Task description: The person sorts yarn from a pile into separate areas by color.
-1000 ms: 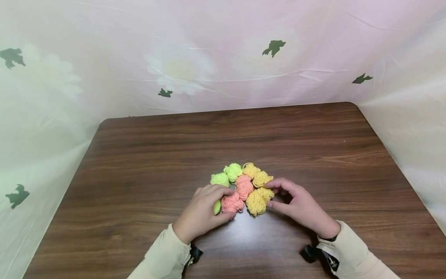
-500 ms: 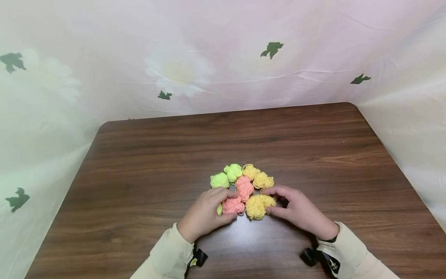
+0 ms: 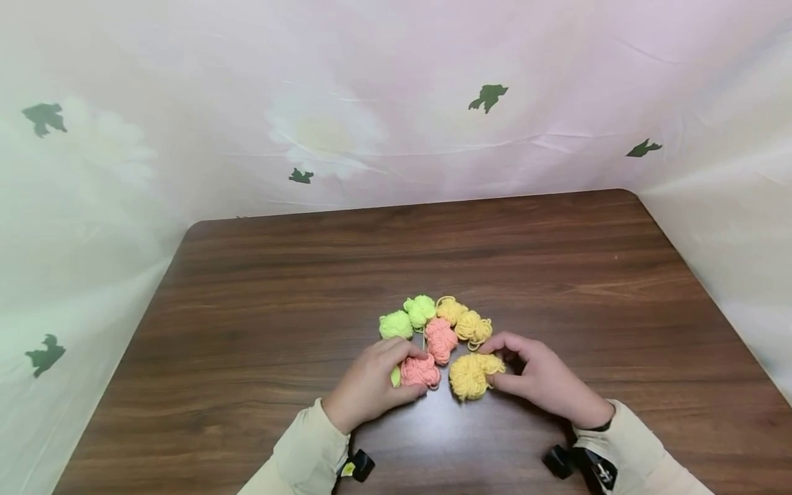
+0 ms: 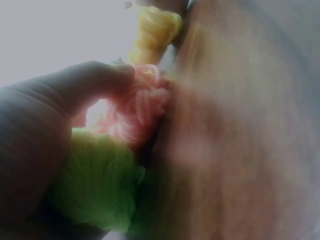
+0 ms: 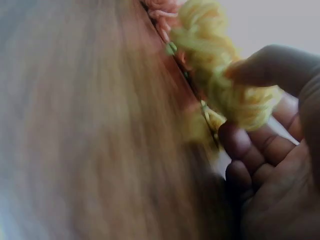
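My left hand (image 3: 371,385) grips a small pink yarn ball (image 3: 421,372) between thumb and fingers at the front left of the cluster. A green yarn ball (image 4: 100,180) sits against the palm in the left wrist view; in the head view the hand mostly hides it. With thumb and fingers, my right hand (image 3: 544,381) pinches the right end of a yellow yarn bundle (image 3: 468,377). Its thumb lies across the yarn in the right wrist view. A gap shows between this bundle and the pink ball in my left hand.
Behind the hands lie two green yarn balls (image 3: 396,324), a pink yarn bundle (image 3: 441,340) and smaller yellow yarn balls (image 3: 467,326), close together on the brown wooden table (image 3: 278,289). Pale printed cloth (image 3: 383,103) hangs around the table's back and sides.
My right hand has drawn the yellow bundle slightly right and toward me, away from the other yarn. My left hand keeps its grip on the pink ball. The head view has shifted a little.
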{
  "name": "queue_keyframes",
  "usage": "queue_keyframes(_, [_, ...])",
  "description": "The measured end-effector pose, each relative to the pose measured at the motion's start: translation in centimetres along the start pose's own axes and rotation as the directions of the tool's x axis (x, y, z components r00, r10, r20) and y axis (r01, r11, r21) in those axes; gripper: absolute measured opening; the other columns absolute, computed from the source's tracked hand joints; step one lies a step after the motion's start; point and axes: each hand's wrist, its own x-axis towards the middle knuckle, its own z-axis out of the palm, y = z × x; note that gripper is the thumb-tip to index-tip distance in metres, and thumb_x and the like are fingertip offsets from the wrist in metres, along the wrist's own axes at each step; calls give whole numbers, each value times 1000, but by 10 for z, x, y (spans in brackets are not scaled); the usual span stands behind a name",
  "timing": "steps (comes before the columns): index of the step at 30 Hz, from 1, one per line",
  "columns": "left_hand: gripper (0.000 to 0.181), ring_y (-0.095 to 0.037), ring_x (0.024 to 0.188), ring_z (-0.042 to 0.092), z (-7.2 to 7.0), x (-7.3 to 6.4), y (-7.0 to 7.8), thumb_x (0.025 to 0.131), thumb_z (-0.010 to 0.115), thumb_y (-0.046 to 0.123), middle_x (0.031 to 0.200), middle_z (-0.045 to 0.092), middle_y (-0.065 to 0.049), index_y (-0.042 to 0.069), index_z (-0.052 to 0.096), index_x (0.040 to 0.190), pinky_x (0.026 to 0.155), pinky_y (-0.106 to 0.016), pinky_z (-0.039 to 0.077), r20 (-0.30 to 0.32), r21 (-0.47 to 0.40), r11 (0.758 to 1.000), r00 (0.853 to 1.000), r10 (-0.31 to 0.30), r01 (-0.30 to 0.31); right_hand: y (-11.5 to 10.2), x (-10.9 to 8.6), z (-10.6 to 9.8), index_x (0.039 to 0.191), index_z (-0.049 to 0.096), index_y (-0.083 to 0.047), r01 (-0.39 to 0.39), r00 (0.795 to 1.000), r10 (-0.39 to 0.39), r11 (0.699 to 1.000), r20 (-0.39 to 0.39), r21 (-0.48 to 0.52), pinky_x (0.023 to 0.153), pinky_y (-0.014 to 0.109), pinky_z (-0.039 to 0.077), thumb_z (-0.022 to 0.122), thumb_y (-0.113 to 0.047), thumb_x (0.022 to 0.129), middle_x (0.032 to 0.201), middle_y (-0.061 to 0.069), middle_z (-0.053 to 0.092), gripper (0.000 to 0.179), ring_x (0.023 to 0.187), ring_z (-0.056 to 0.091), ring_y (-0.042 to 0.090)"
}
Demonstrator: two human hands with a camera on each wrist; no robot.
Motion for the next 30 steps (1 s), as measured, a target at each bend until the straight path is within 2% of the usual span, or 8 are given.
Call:
queue_keyframes(7, [40, -10, 107, 60, -2, 1, -1, 83, 83, 31, 112, 66, 9, 20, 65, 117, 95, -32, 49, 27, -5, 1000, 999, -20, 20, 6, 0, -12, 109, 65, -9, 44, 997, -32, 979, -63, 201, 80, 21, 51, 70, 8, 84, 102, 2, 68, 31, 92, 63, 11])
queue_keyframes(11, [40, -10, 107, 61, -1, 1, -2, 83, 83, 31, 112, 66, 10, 20, 66, 117, 95, -32, 49, 21, -12, 1000, 1000, -20, 20, 11, -1, -16, 108, 63, -2, 80, 992, -48, 959, -120, 273, 78, 20, 51, 63, 17, 81, 101, 4, 67, 33, 91, 62, 10])
queue_keyframes(14, [40, -10, 108, 61, -1, 0, -2, 82, 84, 31, 112, 66, 10, 20, 66, 116, 96, -32, 48, 17, -18, 1000, 1000, -22, 22, 14, -1, -20, 106, 61, 2, 77, 986, -25, 945, -164, 317, 73, 21, 51, 57, 21, 78, 100, 3, 66, 34, 88, 61, 10])
queue_keyframes(18, [41, -10, 109, 60, 0, 0, -3, 82, 84, 30, 113, 66, 10, 19, 66, 116, 96, -32, 48, 9, -31, 999, 1000, -22, 22, 18, -1, -26, 104, 60, 5, 45, 975, 33, 939, -220, 341, 70, 21, 51, 52, 23, 75, 100, 1, 66, 35, 86, 60, 10])
queue_keyframes(22, [41, -10, 108, 60, 0, 0, -3, 81, 85, 29, 112, 66, 10, 19, 66, 116, 96, -32, 48, 1, -37, 999, 1000, -15, 15, 21, -1, -32, 105, 59, 6, 17, 962, 77, 941, -263, 337, 68, 20, 51, 52, 22, 78, 99, 0, 65, 32, 85, 59, 9])
queue_keyframes(27, [41, -10, 108, 60, 0, 0, -2, 81, 84, 29, 112, 66, 10, 19, 66, 116, 96, -32, 48, 9, -33, 999, 1000, -21, 21, 28, 1, -40, 108, 59, 6, -14, 939, 133, 937, -318, 348, 68, 18, 51, 55, 20, 82, 98, -2, 65, 29, 83, 61, 6])
queue_keyframes(30, [41, -10, 109, 60, 0, 0, -2, 82, 84, 30, 113, 66, 10, 20, 66, 116, 97, -32, 48, 15, -28, 999, 1000, -27, 27, 33, 2, -44, 108, 59, 5, -39, 925, 156, 945, -347, 324, 68, 16, 51, 60, 16, 85, 98, -4, 66, 25, 84, 62, 5])
